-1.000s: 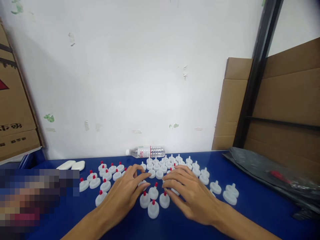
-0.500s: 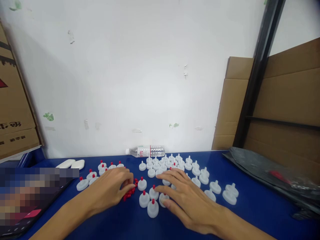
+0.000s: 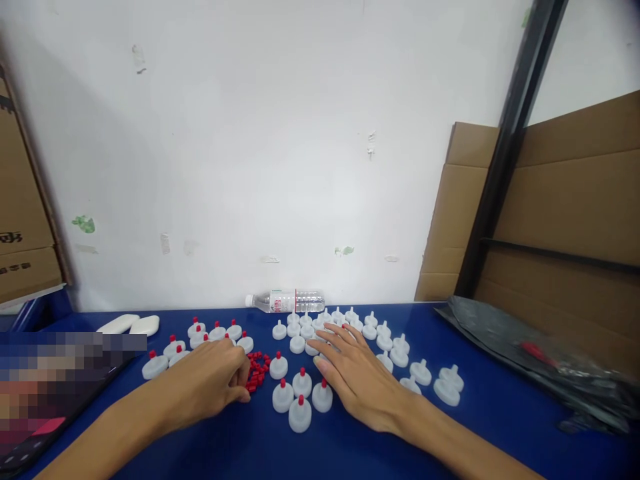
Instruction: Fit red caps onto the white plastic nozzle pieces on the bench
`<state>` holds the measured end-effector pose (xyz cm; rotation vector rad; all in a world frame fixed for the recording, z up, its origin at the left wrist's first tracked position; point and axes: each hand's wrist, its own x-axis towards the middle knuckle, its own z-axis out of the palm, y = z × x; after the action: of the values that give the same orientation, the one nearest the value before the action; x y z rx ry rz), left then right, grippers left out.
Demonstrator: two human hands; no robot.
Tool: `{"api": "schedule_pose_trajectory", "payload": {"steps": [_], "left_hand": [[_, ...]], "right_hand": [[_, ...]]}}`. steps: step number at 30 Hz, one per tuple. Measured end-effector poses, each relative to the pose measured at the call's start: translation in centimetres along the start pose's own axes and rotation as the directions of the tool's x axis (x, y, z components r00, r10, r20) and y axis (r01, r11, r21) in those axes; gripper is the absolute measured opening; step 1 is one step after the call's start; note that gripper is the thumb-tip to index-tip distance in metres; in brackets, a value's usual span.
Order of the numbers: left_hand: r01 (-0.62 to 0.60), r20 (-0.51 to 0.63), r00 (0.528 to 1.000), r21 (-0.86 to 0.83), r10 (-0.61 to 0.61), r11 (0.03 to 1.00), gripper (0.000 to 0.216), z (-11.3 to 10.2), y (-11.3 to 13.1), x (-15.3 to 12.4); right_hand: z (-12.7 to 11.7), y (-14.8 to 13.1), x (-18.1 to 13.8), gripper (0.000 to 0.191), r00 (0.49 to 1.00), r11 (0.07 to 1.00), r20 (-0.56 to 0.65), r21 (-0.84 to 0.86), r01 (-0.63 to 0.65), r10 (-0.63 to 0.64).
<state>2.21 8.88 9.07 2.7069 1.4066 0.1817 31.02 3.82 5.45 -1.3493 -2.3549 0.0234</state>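
Several white bottle caps stand on the blue table (image 3: 500,427). Some carry red tips, like the front one (image 3: 300,413); others at the back right (image 3: 447,391) are plain white. A small heap of loose red tips (image 3: 257,372) lies between the two groups. My left hand (image 3: 207,383) rests just left of that heap, fingers curled and pinched at its edge; what they hold is hidden. My right hand (image 3: 357,380) lies flat with fingers spread over the white caps in the middle.
A clear water bottle (image 3: 285,301) lies on its side against the white wall. Two white oval pieces (image 3: 131,325) sit at the back left. A dark plastic bag (image 3: 535,353) covers the right side, with cardboard (image 3: 565,220) and a black frame post (image 3: 500,147) behind.
My left hand has drawn left off the capped group to the red tips, uncovering them. My right hand has shifted slightly back and flattened. The view has drifted a little.
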Motion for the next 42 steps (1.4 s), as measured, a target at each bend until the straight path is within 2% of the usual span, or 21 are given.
{"api": "schedule_pose_trajectory", "payload": {"steps": [5,7,10,12,15,18,20,24,29,32,36,42], "left_hand": [[-0.045,0.021,0.999,-0.019,0.045,0.999,0.013,-0.4,0.4,-0.2],[-0.089,-0.02,0.996,-0.054,0.088,0.995,0.017,-0.7,0.7,-0.2],[-0.162,-0.151,0.977,-0.045,0.154,0.986,0.022,-0.9,1.0,0.0],[-0.207,-0.241,0.949,0.007,0.203,0.978,0.024,-0.4,1.2,0.3],[-0.27,-0.39,0.879,0.063,0.273,0.961,0.027,0.9,1.6,0.6],[-0.329,-0.523,0.799,0.031,0.296,0.944,0.024,2.3,2.3,0.7],[-0.359,-0.578,0.764,-0.013,0.287,0.933,0.019,2.9,2.8,0.6],[-0.403,-0.602,0.743,-0.05,0.294,0.914,0.014,3.3,3.7,0.3],[-0.432,-0.636,0.706,-0.037,0.312,0.901,0.014,3.3,4.2,0.2],[-0.459,-0.661,0.673,-0.022,0.331,0.888,0.015,3.4,4.3,0.2],[-0.484,-0.672,0.652,-0.012,0.351,0.875,0.017,3.6,4.3,0.2],[-0.481,-0.661,0.663,-0.018,0.351,0.877,0.015,4.0,4.5,0.3]], "right_hand": [[0.3,0.3,0.2,0.046,0.999,1.0,0.037,0.019,-0.011,0.01],[0.3,0.3,0.2,0.047,0.999,1.0,0.048,0.027,-0.016,0.014],[0.4,0.3,0.2,0.048,0.999,0.999,0.044,0.04,-0.012,0.01],[0.4,0.4,0.1,0.046,1.0,0.999,0.022,0.05,0.006,-0.007],[0.2,0.5,0.0,0.043,0.998,0.997,-0.038,0.059,0.058,-0.056],[-0.2,0.3,-0.2,0.044,0.989,0.991,-0.094,0.056,0.119,-0.114],[-0.5,0.0,-0.3,0.048,0.981,0.985,-0.12,0.05,0.162,-0.155],[-1.3,-1.2,-0.7,0.055,0.961,0.966,-0.112,0.034,0.258,-0.253],[-2.0,-2.2,-0.9,0.06,0.913,0.915,-0.061,-0.037,0.401,-0.403],[-2.1,-2.3,-0.8,0.059,0.912,0.91,-0.032,-0.085,0.405,-0.409],[-1.8,-2.2,-0.8,0.058,0.909,0.901,-0.005,-0.137,0.412,-0.416],[-1.0,-2.1,-0.9,0.058,0.909,0.89,0.003,-0.203,0.408,-0.416]]}}
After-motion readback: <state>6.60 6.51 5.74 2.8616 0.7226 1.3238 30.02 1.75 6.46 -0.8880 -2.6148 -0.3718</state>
